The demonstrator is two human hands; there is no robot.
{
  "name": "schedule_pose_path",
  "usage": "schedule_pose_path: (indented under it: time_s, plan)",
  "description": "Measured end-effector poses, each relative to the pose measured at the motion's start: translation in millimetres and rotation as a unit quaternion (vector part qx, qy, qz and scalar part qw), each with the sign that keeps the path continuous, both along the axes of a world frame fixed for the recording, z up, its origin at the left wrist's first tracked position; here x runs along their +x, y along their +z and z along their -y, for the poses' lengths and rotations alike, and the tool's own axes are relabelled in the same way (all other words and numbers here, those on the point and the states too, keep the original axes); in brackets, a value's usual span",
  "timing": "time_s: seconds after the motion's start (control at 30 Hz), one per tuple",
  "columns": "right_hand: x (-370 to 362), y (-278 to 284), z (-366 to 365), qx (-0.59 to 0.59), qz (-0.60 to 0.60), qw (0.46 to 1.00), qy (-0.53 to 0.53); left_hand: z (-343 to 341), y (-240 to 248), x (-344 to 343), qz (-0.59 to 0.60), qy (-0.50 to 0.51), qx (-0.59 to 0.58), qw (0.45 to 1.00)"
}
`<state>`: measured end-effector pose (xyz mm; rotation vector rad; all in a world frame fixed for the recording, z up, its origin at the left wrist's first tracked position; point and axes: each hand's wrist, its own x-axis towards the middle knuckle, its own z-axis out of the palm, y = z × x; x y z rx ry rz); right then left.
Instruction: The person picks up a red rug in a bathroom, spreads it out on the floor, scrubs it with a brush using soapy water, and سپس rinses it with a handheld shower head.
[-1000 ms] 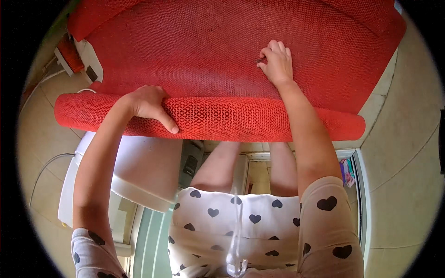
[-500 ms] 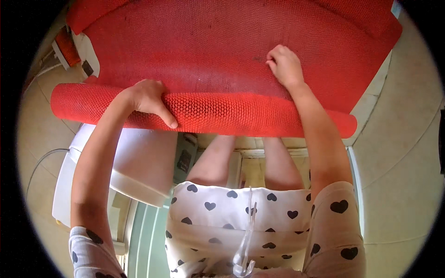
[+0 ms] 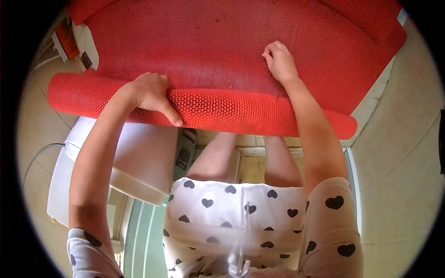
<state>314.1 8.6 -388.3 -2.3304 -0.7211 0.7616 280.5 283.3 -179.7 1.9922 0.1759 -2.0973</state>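
Observation:
A red openwork mat stretches out in front of me, with its near edge rolled into a long tube. My left hand (image 3: 155,95) is wrapped over the mat roll (image 3: 222,109) left of its middle, fingers over the far side and thumb on the near side. Beyond the roll, my right hand (image 3: 279,60) is closed over the flat part of the mat (image 3: 208,55), its fingertips pressed together. Whatever those fingers hold, if anything, is hidden. My right forearm crosses above the roll.
Under the left part of the roll stands a white rounded fixture (image 3: 139,157) with a grey hose (image 3: 39,153). An orange-red object (image 3: 67,41) lies at the far left. Pale floor tiles (image 3: 398,139) run along the right, and a pale green ribbed surface (image 3: 144,236) is at lower left.
The roll's left end sits slightly higher in view. Both hands appear a little farther up, the right also slightly left. Their closed poses look the same.

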Motion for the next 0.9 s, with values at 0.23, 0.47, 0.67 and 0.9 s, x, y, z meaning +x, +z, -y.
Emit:
schedule_pose_path:
  time_s: [0.23,0.47,0.67,0.9]
  plan:
    - [12.6,19.4,23.7,0.041,-0.172,0.958,-0.227,0.6,2.4,1.9,0.034,-0.002,-0.019,0.999]
    - [15.0,32.4,16.7,-0.094,-0.208,0.960,-0.160,9.9,8.9,-0.4,0.086,-0.021,-0.019,0.996]
    - [11.4,2.0,22.7,-0.140,-0.081,0.986,0.044,25.1,10.5,6.1,0.096,0.002,0.013,0.995]
    - [8.4,6.0,11.5,-0.191,-0.022,0.977,0.091,30.2,20.1,1.2,0.129,0.019,0.041,0.991]
